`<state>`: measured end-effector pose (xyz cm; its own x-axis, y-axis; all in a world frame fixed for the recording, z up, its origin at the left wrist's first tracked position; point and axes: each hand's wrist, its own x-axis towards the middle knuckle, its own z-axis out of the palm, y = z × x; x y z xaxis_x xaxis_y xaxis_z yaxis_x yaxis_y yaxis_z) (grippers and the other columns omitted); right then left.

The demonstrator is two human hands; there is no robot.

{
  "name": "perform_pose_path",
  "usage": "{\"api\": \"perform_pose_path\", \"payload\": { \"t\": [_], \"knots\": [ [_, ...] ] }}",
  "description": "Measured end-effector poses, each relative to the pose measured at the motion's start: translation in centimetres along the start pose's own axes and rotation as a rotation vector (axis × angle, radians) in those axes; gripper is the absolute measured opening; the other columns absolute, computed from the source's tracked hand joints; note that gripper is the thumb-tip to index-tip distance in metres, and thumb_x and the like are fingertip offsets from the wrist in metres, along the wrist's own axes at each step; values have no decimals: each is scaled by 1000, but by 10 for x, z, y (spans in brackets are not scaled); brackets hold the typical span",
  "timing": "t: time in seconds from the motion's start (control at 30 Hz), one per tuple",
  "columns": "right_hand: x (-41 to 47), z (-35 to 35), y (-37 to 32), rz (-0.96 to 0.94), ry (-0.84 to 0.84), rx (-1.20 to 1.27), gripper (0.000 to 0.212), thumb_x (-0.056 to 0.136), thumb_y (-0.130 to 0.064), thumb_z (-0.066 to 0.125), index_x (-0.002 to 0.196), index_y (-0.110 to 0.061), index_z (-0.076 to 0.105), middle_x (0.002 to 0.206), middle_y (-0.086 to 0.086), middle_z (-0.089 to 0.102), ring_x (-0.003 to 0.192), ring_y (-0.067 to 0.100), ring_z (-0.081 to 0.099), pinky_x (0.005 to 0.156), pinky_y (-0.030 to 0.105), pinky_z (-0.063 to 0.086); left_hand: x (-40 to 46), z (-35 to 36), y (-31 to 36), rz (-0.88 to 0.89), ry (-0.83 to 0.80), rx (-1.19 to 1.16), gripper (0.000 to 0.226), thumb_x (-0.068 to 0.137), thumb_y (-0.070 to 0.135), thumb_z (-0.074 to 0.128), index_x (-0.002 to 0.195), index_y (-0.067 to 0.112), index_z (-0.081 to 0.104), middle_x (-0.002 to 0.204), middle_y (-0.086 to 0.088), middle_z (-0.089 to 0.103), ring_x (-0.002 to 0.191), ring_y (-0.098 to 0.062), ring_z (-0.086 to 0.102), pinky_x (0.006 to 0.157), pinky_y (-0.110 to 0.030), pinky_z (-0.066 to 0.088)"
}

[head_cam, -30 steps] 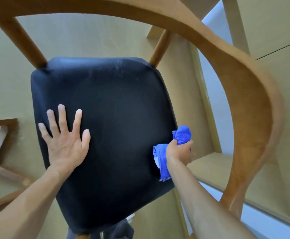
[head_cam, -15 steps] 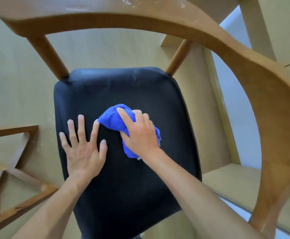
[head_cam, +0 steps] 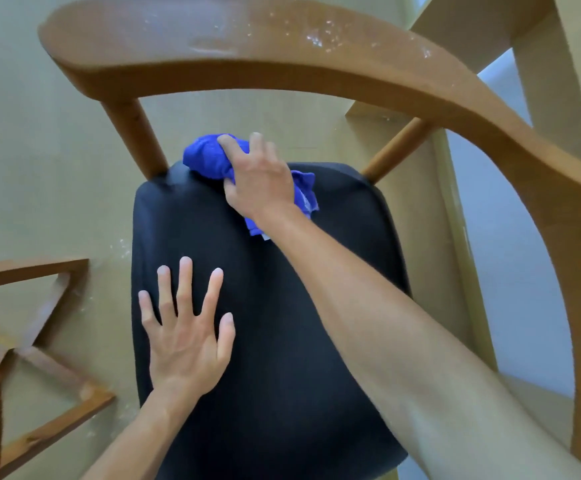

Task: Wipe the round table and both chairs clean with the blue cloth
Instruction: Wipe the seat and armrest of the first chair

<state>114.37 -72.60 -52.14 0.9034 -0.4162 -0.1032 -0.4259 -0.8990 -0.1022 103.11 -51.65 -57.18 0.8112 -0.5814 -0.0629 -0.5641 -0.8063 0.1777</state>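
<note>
The right hand (head_cam: 263,181) grips the bunched blue cloth (head_cam: 209,159) at the 12 o'clock edge of the black seat (head_cam: 282,323); the left hand (head_cam: 187,336) lies flat, fingers spread, at 8 o'clock on the seat. To wipe well, press the cloth firmly into the back corners beside the spindles (head_cam: 133,136). The curved backrest (head_cam: 282,60) carries white specks and needs wiping too. The round table is not visible, and of the second chair (head_cam: 40,306) only a part shows.

A pale beige floor (head_cam: 40,168) fills the background. Pale beige wooden beams (head_cam: 541,81) rise at upper right, with grey-blue surface (head_cam: 500,237) between them. White specks (head_cam: 123,244) dot the floor at left.
</note>
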Motion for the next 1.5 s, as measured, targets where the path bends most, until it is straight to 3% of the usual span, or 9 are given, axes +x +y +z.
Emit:
{"api": "perform_pose_path", "payload": {
  "t": [0.07, 0.27, 0.4, 0.47, 0.63, 1.0, 1.17, 1.33, 1.5],
  "knots": [
    [4, -9, 27, -17, -55, -7, 52, 87, -25, 51, 138, -27, 41, 117, 10, 48, 101, 32, 51, 70, 34, 40, 1, -1, 1, -3, 4, -15, 63, 88, 44, 32, 148, 25, 29, 160, -14, 11, 147, -39, 8, 113, -62, 8],
    [-47, -21, 127, 360, -53, -22, 45, 87, -24, 52, 130, -15, 44, 112, 18, 49, 97, 38, 55, 75, 40, 45, 2, 0, 0, -4, 3, -29, 63, 87, 44, 32, 147, 24, 32, 160, -13, 12, 147, -39, 9, 113, -62, 8],
    [-98, -31, 181, 903, -83, 278, 28, 84, -21, 49, 108, -9, 53, 105, 16, 59, 92, 39, 56, 78, 39, 46, 1, 1, 0, -12, 8, -24, 62, 87, 44, 32, 146, 24, 34, 161, -13, 12, 147, -39, 9, 113, -63, 9],
    [-93, -33, 186, 1041, -110, 351, 22, 83, -22, 48, 101, -10, 53, 104, 12, 62, 87, 34, 56, 79, 37, 47, 0, 3, 0, -8, 14, -11, 62, 87, 44, 32, 146, 23, 35, 161, -13, 12, 147, -40, 10, 113, -63, 8],
    [-48, -25, 141, 912, 70, 307, 34, 88, -25, 50, 113, -3, 54, 113, 16, 61, 100, 34, 60, 74, 32, 43, 0, 7, 0, -5, 19, 14, 62, 87, 44, 31, 147, 24, 33, 161, -14, 11, 147, -40, 8, 113, -63, 7],
    [-68, -15, 150, 656, 28, 75, 41, 94, -26, 45, 123, 3, 45, 119, 18, 54, 99, 33, 58, 66, 31, 33, 1, 2, 4, -38, -12, 14, 65, 85, 43, 30, 147, 22, 31, 161, -12, 8, 147, -38, 5, 111, -64, 7],
    [-62, -17, 136, 436, 60, 37, 38, 92, -28, 49, 123, -8, 46, 117, 13, 48, 100, 32, 53, 64, 34, 34, 1, 0, 6, -40, -20, 12, 65, 84, 42, 30, 146, 20, 33, 161, -12, 9, 146, -39, 5, 111, -65, 9],
    [-12, -19, 126, 414, -2, 117, 36, 92, -30, 52, 123, -13, 48, 121, 11, 47, 107, 31, 51, 72, 35, 37, 2, 0, 6, -51, -4, 23, 66, 84, 42, 31, 145, 19, 35, 160, -12, 10, 146, -38, 6, 111, -63, 9],
    [-46, -17, 140, 430, 34, 85, 42, 90, -27, 49, 130, -15, 43, 119, 14, 49, 101, 36, 54, 74, 39, 43, 0, -1, 4, -49, -1, 6, 66, 84, 43, 31, 146, 21, 33, 160, -12, 10, 147, -37, 6, 112, -62, 9]
  ]
}}
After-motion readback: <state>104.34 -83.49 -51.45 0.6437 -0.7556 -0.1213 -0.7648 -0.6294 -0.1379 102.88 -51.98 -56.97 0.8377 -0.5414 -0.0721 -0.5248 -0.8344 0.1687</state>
